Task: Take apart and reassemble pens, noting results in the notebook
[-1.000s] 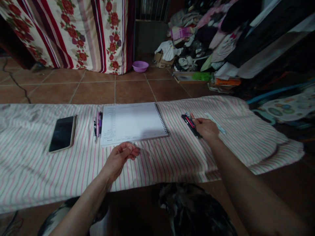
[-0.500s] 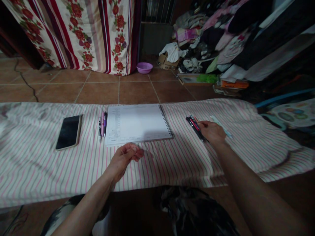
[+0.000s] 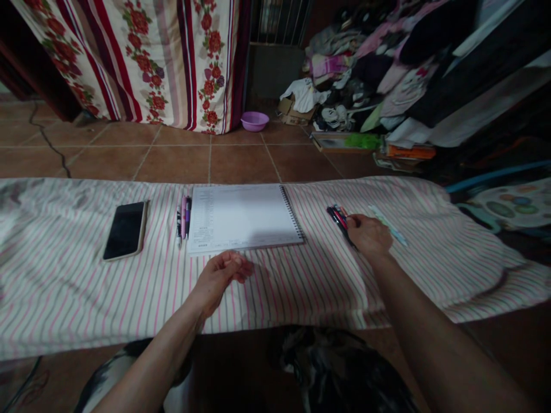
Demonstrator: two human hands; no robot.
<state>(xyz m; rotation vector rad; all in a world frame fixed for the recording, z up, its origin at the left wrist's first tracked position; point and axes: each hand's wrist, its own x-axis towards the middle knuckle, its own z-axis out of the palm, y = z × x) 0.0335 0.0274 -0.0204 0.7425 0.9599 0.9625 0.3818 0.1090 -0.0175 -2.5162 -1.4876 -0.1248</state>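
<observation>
My left hand (image 3: 224, 274) rests on the cloth just below the near edge of the spiral notebook (image 3: 249, 215). Its fingers are curled in with the thumb against them, and nothing shows in them. My right hand (image 3: 369, 235) is at a small bunch of pens (image 3: 338, 221), black and red ones, lying slantwise to the right of the notebook. Its thumb and fingers are closed at the pens' right side; the palm hides part of them. Beyond that hand lies a pale blue-white pen-like stick (image 3: 390, 226). Left of the notebook several pens (image 3: 183, 218), purple, pink and black-and-white, lie side by side.
A phone (image 3: 124, 230) with a dark screen lies at the left on the striped cloth (image 3: 142, 298). On the tiled floor past the cloth are a purple basin (image 3: 255, 121) and a heap of clothes (image 3: 344, 69). A floral curtain (image 3: 172, 63) hangs behind.
The camera view has shifted slightly. My right hand stays at the pens with its fingers turned a little further over them. My left hand keeps its curled pose.
</observation>
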